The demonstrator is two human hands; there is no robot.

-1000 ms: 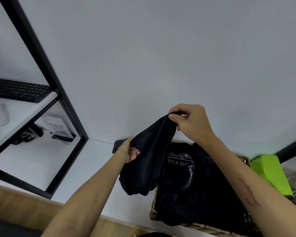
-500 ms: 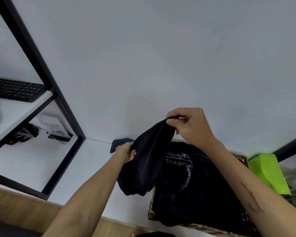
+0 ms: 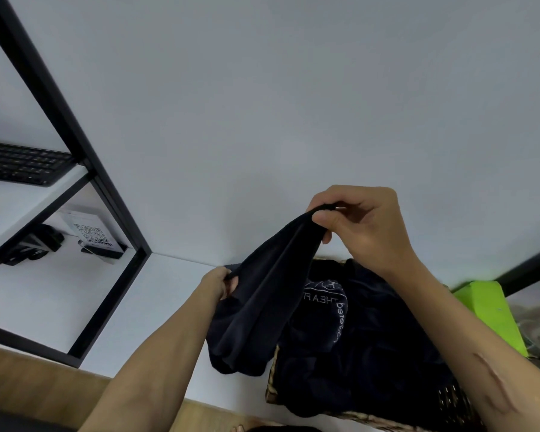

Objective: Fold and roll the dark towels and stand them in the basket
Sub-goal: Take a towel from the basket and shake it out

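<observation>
Right hand (image 3: 363, 227) is pinching the top edge of a dark towel (image 3: 262, 294) and holding it up, while left hand (image 3: 219, 283) is gripping a lower edge, the cloth hanging slack over the basket's (image 3: 273, 374) left rim. The wicker basket, stuffed with more dark towels (image 3: 356, 347), is sitting near the white tabletop's (image 3: 156, 307) front edge, with bare tabletop lying open to its left. A black shelf frame (image 3: 106, 198) is standing at the left end, a green box (image 3: 490, 310) just right of the basket, a plain white wall (image 3: 293, 104) behind.

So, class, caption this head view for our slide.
Both hands, left hand and right hand, hold a dark towel above the basket.
</observation>
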